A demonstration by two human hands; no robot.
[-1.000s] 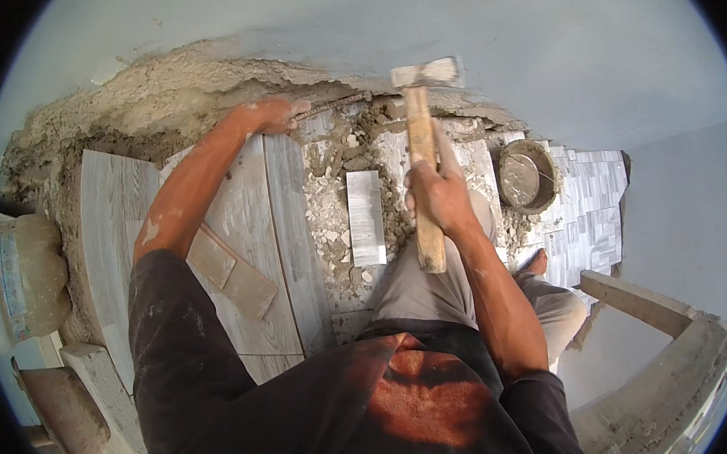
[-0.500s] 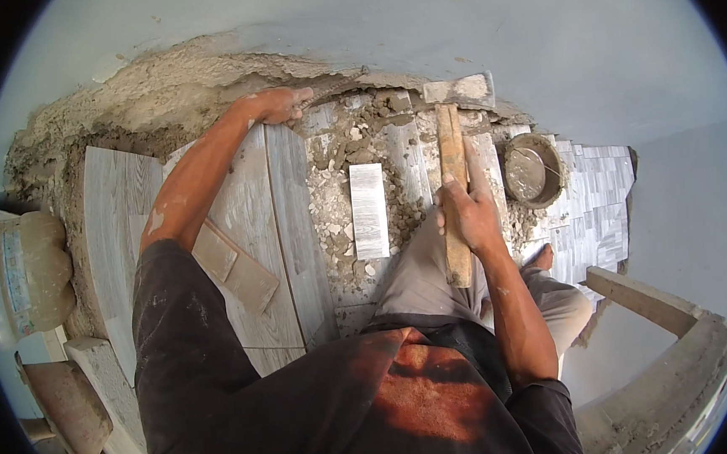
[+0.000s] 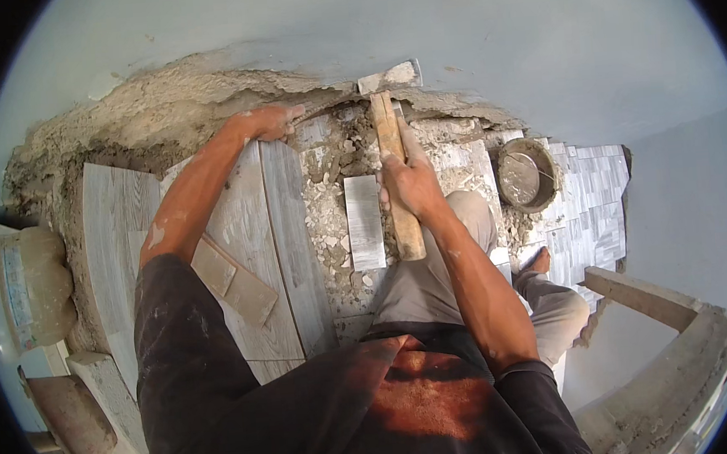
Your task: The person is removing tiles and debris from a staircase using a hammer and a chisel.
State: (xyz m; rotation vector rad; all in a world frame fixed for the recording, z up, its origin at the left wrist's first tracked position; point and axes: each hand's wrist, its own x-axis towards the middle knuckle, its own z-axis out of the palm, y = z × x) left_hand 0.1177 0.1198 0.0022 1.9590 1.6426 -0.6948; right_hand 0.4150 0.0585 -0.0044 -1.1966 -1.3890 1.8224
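My left hand [image 3: 272, 122] is closed round a thin ribbed metal rod [image 3: 328, 105], held along the rough broken wall base [image 3: 185, 88]. My right hand [image 3: 407, 182] grips the wooden handle of a hammer [image 3: 391, 78], whose dusty metal head is at the far end of the rod; I cannot tell if they touch. Below lie mortar rubble [image 3: 350, 152] and a small grey tile strip [image 3: 364, 223]. Larger wood-pattern tiles [image 3: 123, 227] lie left, with brownish tile pieces [image 3: 250, 294] on them.
A round mortar bucket [image 3: 525, 175] stands at right beside laid grey tiles [image 3: 597, 194]. Plastic containers [image 3: 34, 284] and a rusty metal tray [image 3: 69, 420] are at left. A concrete beam [image 3: 642, 298] crosses the lower right, near my bare foot [image 3: 540, 261]. The painted wall runs along the top.
The hammer moved right and down, then swung back up and left to the rod's far end. My left hand stays on the rod with only slight shifts.
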